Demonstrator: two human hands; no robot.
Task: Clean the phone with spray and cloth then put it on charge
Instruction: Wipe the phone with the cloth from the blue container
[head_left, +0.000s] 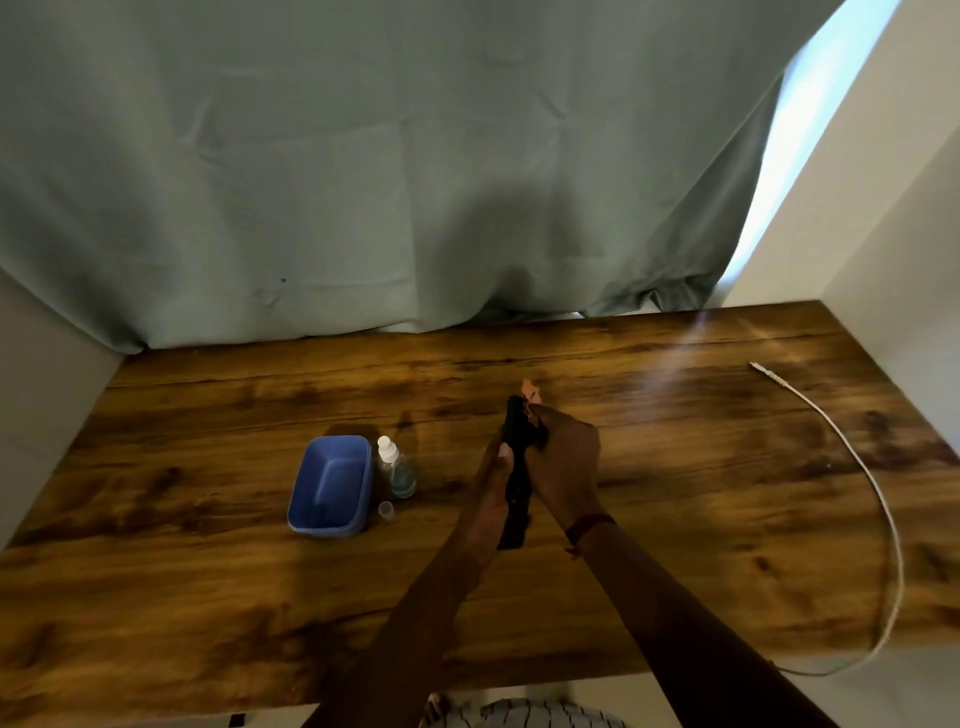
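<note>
A wide wooden tabletop (675, 519) is seen below a grey-green curtain (363, 156). A white charging cable (883, 509) is laid in a long curve along the right side, its plug end pointed toward the far edge. A blue tub (330, 486) is set left of centre, with a small clear spray bottle (397, 467) just beside it and its loose cap (386, 510) in front.

The dark phone (517, 467) is held on edge above the middle of the tabletop, gripped from the left by the left hand (493, 483). A small orange cloth (531, 392) is pinched in the right hand (563, 457) and pressed against the phone's upper part.

The wiping is probably best done with light strokes along the length, the phone being braced firmly and both faces covered before the cable is reached for.
</note>
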